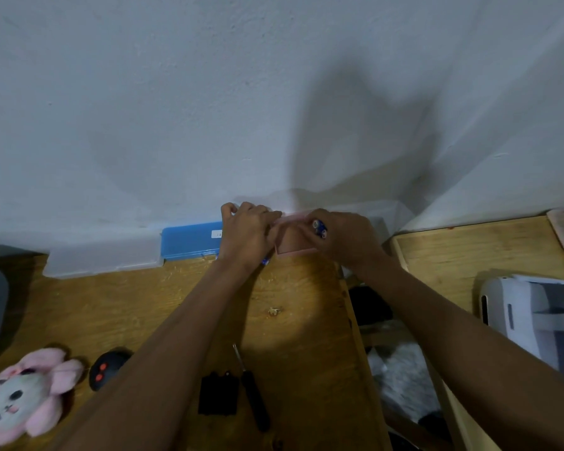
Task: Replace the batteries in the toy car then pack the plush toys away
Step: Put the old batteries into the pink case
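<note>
1. plush toy [23,395]: pink and white, lies at the near left of the tabletop [137,304]. Likely soft, light and squashy, so take it anywhere on the body. Not yet packed.
2. black controller [106,369]: rounded, with red buttons, just right of the plush toy. Hard plastic; probably the car's remote. I cannot pick out the toy car itself in view.
3. clear container [103,258] and blue box [191,239]: side by side against the wall at the far edge.
4. black cover piece [217,397] and screwdriver [253,397]: near edge, just beside each other, between the forearms. The cover looks thin, stiff and light, so pinch it by the edges. Take the screwdriver by its black handle.
5. left grip [246,234]: at the far edge, fingers curled on the left wall of the pink box [293,244], seemingly steadying it. There is a small blue thing under the wrist, too small to tell.
6. The pink box is open-topped, thin-walled and probably light. It would likely slide if not held, so hold it by a wall.
7. batteries [319,227]: two, blue, ends showing, pinched in the right grip [345,239] over the box's right side. They are small, hard and smooth, dense for their size, and will roll if dropped. Best pinched across the barrel and kept together.
8. white device [528,314]: far right on a separate wooden surface, well apart from both hands.
</note>
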The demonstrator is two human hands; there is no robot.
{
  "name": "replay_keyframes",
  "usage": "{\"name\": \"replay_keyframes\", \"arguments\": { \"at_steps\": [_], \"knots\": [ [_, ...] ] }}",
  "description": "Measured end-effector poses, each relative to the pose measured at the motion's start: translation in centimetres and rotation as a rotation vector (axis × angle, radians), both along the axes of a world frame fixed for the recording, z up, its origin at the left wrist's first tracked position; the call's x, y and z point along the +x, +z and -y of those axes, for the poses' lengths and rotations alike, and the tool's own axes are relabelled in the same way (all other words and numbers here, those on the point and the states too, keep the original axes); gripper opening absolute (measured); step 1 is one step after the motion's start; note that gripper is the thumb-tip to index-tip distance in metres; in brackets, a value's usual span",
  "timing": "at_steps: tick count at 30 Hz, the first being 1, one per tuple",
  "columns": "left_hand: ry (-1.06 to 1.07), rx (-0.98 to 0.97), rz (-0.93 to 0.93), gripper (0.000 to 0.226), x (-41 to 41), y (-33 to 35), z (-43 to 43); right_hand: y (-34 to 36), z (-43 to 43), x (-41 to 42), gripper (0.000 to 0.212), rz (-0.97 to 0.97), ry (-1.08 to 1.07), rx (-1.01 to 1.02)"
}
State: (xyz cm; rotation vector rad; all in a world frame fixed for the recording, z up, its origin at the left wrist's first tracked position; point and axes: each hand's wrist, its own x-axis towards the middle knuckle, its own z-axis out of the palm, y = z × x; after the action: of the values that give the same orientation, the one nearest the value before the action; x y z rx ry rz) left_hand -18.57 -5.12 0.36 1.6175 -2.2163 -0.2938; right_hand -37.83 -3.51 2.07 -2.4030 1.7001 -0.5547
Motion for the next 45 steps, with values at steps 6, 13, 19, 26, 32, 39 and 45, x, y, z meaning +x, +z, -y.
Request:
{"name": "replay_keyframes", "arguments": {
  "at_steps": [6,13,19,26,32,39,45],
  "knots": [
    [-0.018,0.068,-0.003,0.027,0.2,1.1,1.1,-2.0,-0.8,1.1,0.036,-0.063,-0.035,0.312],
    [-0.008,0.129,-0.014,0.03,0.4,1.8,1.6,-3.7,2.3,3.3,0.037,-0.181,-0.032,0.274],
    [-0.006,0.141,-0.024,0.029,0.6,1.6,1.6,-5.1,2.2,2.9,0.045,-0.144,-0.061,0.347],
    [0.01,0.151,-0.035,0.03,0.4,1.7,1.3,-4.7,0.6,1.2,0.033,0.017,-0.034,0.273],
    [-0.029,0.126,-0.041,0.032,0.6,2.0,-0.6,-4.1,-1.2,-0.6,0.026,0.094,-0.182,-0.071],
    [-0.066,0.203,0.11,0.034,0.8,0.4,-2.2,-4.5,-2.4,-1.0,0.038,0.107,-0.071,0.148],
    [-0.069,0.275,0.198,0.033,0.4,-0.3,-3.0,-7.3,-3.2,-1.4,0.057,0.061,-0.048,0.289]
  ]
}}
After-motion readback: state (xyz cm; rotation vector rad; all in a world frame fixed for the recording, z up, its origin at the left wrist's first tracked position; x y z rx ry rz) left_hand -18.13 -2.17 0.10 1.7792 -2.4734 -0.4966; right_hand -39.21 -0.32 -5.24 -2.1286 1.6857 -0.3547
